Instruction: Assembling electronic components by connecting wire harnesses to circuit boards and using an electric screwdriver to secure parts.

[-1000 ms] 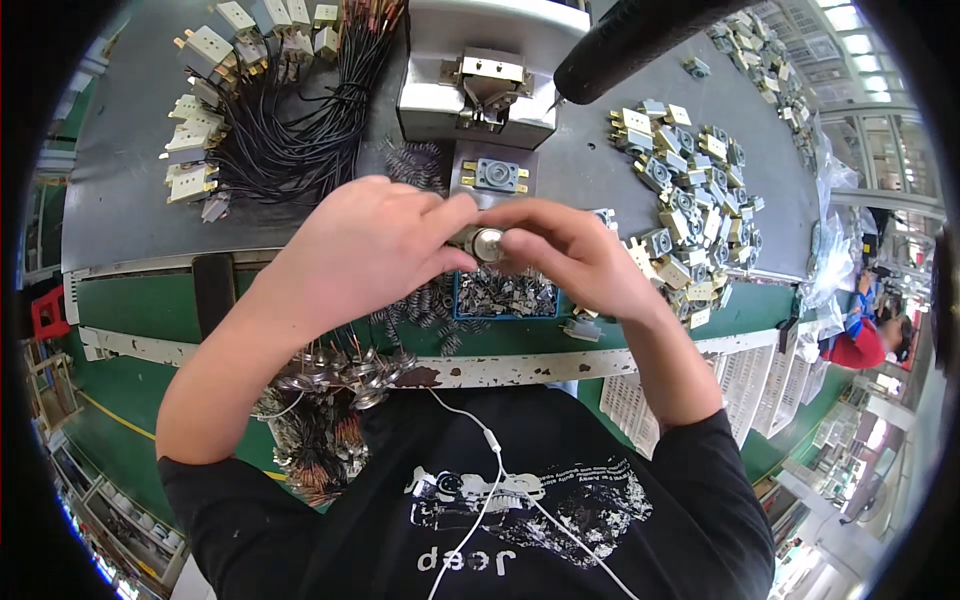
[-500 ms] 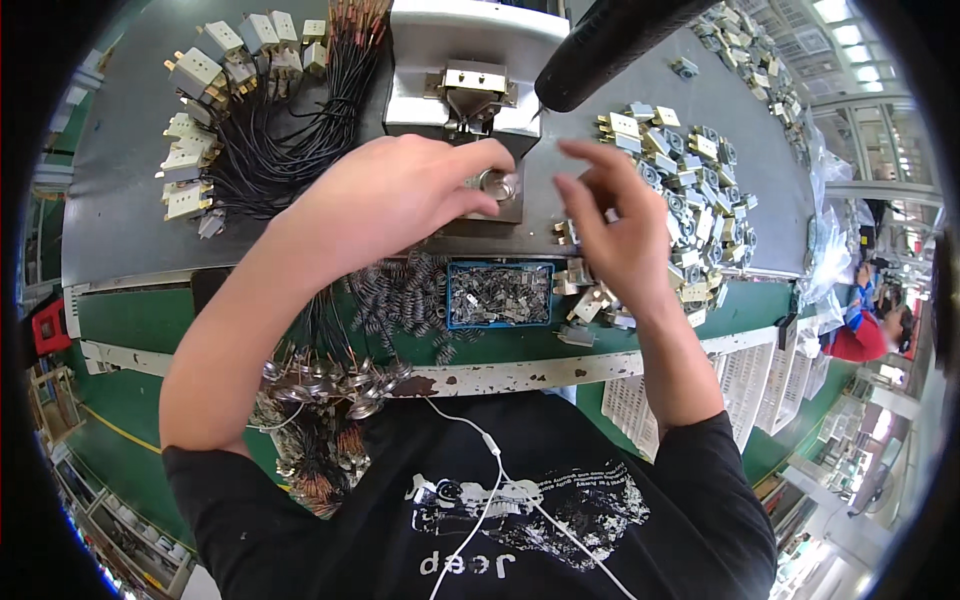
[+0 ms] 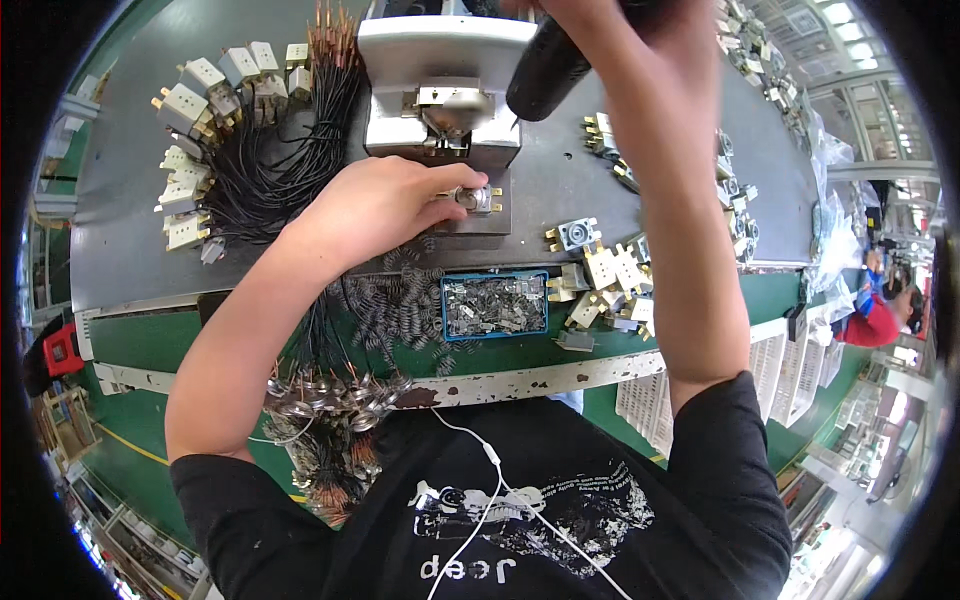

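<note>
My left hand (image 3: 385, 205) pinches a small grey socket part (image 3: 482, 199) with brass prongs and a round metal piece on it. The part rests on the metal block (image 3: 488, 226) in front of a bench press (image 3: 440, 132). Up at the top edge, my right hand (image 3: 625, 25) is closed round the thick black lever handle (image 3: 548, 72). Its fingers are partly out of frame and smeared by motion. Just behind the held part, the press head (image 3: 460, 108) looks blurred.
Left of the press lie black wires (image 3: 275, 165) with cream plug blocks (image 3: 185, 105). Coil springs (image 3: 385, 305) and a blue tray (image 3: 493, 335) of small metal clips sit nearer me. Loose socket parts (image 3: 605, 265) are piled on the right, partly behind my right forearm.
My right hand has swung from beside the press up and away to the black lever handle. My left hand still holds the part at the block. The view has shifted slightly.
</note>
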A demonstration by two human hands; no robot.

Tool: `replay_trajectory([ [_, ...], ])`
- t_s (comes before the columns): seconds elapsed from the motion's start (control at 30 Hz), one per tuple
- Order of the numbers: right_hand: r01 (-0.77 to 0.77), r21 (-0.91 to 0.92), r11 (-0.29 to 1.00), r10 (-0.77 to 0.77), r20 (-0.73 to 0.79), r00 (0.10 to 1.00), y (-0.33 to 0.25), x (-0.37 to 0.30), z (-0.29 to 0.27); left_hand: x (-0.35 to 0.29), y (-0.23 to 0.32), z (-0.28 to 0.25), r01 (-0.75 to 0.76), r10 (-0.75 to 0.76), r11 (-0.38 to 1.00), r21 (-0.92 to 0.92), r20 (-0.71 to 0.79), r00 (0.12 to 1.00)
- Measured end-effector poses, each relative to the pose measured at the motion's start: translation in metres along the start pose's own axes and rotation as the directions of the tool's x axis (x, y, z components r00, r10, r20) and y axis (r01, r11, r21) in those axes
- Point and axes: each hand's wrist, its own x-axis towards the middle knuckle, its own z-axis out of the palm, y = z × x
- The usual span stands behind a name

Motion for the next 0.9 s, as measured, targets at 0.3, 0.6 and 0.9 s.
replay_trajectory([
  [0.3,-0.134,0.316,0.939,0.102,0.116,0.988,0.008,0.004,-0.003,-0.005,0.011,0.006,0.06,-0.057,0.993,0.102,-0.034,0.998],
  [0.6,-0.221,0.423,0.879,0.228,0.035,0.973,-0.028,-0.004,0.015,-0.004,0.01,0.003,0.061,-0.06,0.997,0.041,-0.039,0.997],
  [0.9,-0.235,0.456,0.859,0.331,-0.141,0.933,-0.032,-0.01,0.043,-0.004,0.01,0.003,0.1,-0.101,0.994,0.04,0.015,0.995],
])
